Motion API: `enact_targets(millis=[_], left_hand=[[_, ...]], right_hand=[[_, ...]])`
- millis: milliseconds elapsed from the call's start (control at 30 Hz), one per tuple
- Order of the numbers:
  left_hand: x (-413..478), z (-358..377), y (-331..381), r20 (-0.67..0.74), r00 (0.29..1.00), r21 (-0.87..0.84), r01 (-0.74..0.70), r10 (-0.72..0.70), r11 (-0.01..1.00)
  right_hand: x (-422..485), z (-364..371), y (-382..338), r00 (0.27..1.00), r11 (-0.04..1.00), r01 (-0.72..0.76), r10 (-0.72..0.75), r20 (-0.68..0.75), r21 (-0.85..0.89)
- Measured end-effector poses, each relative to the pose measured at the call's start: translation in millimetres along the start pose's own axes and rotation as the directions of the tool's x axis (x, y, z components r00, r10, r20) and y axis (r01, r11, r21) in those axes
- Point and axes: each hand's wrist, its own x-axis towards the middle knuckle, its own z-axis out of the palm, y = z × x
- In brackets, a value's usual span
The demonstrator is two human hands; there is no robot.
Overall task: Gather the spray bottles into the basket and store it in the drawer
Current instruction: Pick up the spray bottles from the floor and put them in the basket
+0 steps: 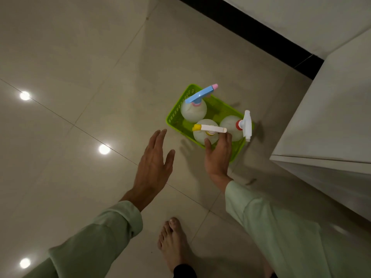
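Observation:
A green plastic basket [175,115] stands on the tiled floor. Three pale spray bottles stand upright in it: one with a blue and pink trigger head [201,94] at the far left, one with a white and yellow head [208,128] at the near side, one with a white head and red collar [246,125] at the right. My right hand [218,155] reaches over the basket's near edge, thumb and fingers apart beside the yellow-headed bottle; whether it touches the bottle is unclear. My left hand [154,163] hovers open, fingers spread, left of the basket.
A pale cabinet or drawer unit [329,125] rises at the right, close to the basket. A dark strip [251,31] runs along the base of the far cabinets. My bare foot [173,241] stands on the glossy tiles below the hands.

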Motion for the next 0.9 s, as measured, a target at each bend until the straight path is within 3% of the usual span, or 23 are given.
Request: enact_targets(millis=[533,767,900], left_hand=[[12.0,-8.4,25.4,-0.011,0.998,0.027,-0.061,0.061,0.998],[29.3,-1.7,31.8,-0.04,0.999,0.016,-0.027,0.027,1.0],[65.4,9.9,23.7,-0.052,0.983,-0.091,0.169,-0.174,0.981]], right_hand=[[-19.1,-34.3,-2.5,0.982,0.975,-0.123,0.092,0.162,0.188],[-29.6,-63.2,6.8,0.97,0.953,-0.206,0.228,-0.079,0.22],[-13.0,-65.3,25.7,0.91,0.905,-0.365,0.396,-0.121,0.217]])
